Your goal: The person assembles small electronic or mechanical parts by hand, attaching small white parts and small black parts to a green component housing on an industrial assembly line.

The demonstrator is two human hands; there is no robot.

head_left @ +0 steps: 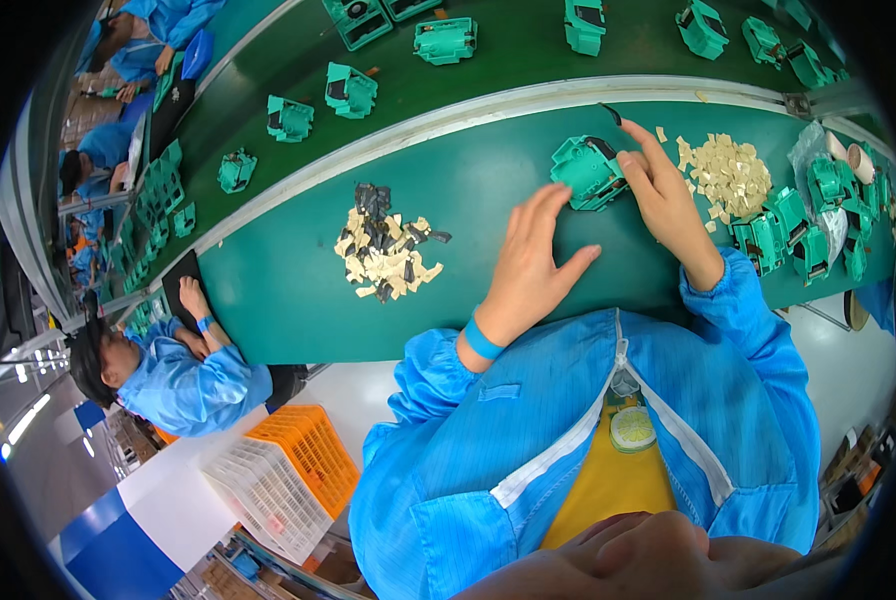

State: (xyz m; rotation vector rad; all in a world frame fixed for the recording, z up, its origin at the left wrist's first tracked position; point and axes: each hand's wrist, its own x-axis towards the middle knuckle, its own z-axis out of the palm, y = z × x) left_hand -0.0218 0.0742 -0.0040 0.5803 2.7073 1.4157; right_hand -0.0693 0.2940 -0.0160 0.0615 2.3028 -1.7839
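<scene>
A green plastic housing (584, 172) with dark parts along its right side lies on the green bench in front of me. My left hand (533, 250) is at its lower left, fingers apart, with the fingertips at or just over its edge; whether they touch it I cannot tell. On the right, my right hand (665, 190) has its index finger stretched out and the thumb apart from it, close to the housing's right edge. A small black strip (611, 114) sits at the tip of that index finger, seemingly clinging to it.
Cream scraps mixed with black pieces (388, 250) lie to the left. A cream pile (728, 175) and clustered green housings (783, 225) are at right. Beyond a metal rail (528, 100), more housings rest on a conveyor (398, 95). A co-worker (183, 370) sits at far left.
</scene>
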